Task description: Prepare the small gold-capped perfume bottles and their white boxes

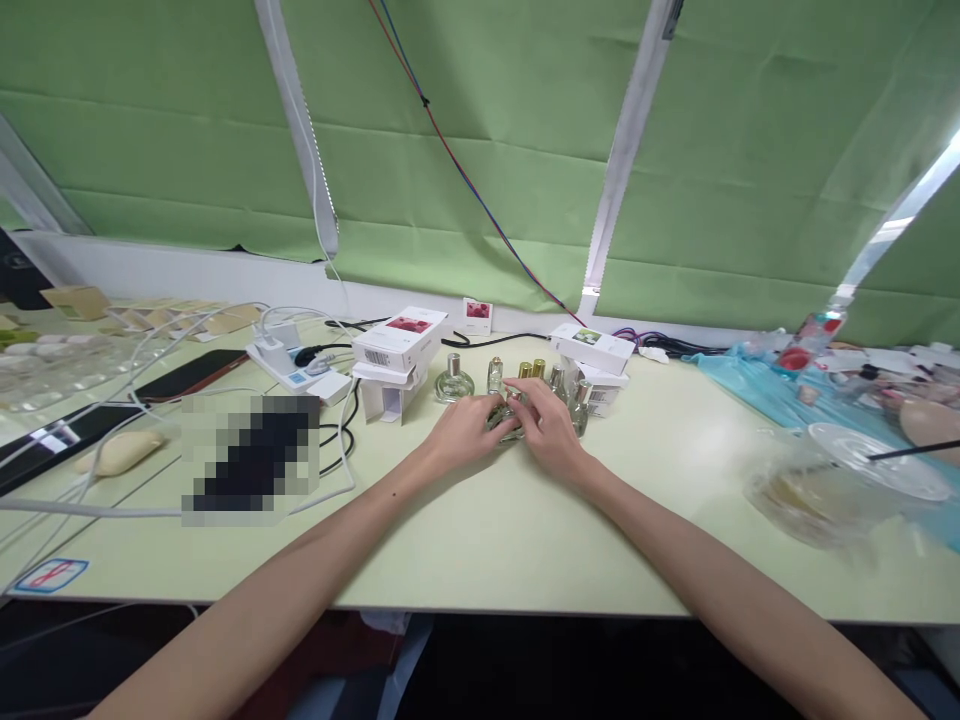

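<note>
My left hand (466, 430) and my right hand (549, 422) meet at the middle of the table. Their fingers close around a small glass bottle (513, 424), mostly hidden behind them. To the left of my hands stands a round glass bottle (454, 380) with a silver cap. A slim clear bottle (495, 375) is upright just behind my left fingers. Beyond my right hand are gold-capped bottles (532, 370), and silver-capped glass bottles (581, 405) stand beside it on the right.
White boxes with red pictures (399, 340) are stacked left, other white boxes (594, 350) right. A power strip (289, 365) with tangled cables, phones (191, 375) and a computer mouse (120, 453) lie left. A lidded clear plastic container (810, 490) and blue plastic sheet (739, 385) occupy the right.
</note>
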`<state>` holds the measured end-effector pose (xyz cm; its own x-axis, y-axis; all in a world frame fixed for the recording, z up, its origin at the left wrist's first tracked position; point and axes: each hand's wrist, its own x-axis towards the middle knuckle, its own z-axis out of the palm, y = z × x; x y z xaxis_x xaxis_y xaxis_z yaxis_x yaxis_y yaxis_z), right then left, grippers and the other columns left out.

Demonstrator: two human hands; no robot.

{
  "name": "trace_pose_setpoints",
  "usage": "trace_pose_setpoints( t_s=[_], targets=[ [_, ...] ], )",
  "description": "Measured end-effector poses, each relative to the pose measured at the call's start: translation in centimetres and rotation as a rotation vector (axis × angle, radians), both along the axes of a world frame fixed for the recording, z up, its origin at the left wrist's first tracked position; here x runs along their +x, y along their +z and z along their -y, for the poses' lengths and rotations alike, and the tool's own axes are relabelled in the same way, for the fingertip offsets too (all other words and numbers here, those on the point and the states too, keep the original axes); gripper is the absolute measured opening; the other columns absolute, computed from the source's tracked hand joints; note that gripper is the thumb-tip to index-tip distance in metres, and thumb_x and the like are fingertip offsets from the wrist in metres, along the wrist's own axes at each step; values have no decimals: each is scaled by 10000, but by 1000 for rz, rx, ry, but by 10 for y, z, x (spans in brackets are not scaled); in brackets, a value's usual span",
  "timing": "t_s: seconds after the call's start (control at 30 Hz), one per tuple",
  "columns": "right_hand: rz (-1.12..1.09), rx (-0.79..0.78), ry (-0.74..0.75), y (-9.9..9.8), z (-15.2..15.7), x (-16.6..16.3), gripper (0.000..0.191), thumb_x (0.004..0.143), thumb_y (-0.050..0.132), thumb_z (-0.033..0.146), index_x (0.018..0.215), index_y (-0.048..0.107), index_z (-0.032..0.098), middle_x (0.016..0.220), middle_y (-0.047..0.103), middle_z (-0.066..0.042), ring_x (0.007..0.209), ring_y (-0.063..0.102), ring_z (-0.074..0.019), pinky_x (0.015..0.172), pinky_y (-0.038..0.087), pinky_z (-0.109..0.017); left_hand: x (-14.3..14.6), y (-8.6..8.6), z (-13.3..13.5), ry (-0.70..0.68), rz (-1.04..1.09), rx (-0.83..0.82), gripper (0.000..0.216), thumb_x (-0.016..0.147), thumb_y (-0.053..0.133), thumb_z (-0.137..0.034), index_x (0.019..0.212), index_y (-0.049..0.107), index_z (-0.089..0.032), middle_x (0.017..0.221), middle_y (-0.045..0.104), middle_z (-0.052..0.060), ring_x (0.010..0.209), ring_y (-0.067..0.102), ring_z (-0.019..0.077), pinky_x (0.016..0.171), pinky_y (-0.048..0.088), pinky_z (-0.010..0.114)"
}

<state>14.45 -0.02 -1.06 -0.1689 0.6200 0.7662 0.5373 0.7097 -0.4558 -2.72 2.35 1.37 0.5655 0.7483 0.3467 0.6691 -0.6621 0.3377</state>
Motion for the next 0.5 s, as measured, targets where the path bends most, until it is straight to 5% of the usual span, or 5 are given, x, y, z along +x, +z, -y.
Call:
trace_pose_setpoints(
  t_s=[0.5],
  targets=[
    [-71,-38,-34,2,-7,-1,212,927,552,220,1134,600,218,986,644,-55,721,553,-171,711,489,-323,-2,-6,-4,32,2,17,358,924,492,-471,998,669,-170,795,702,71,689,626,210,582,337,285]
  ],
)
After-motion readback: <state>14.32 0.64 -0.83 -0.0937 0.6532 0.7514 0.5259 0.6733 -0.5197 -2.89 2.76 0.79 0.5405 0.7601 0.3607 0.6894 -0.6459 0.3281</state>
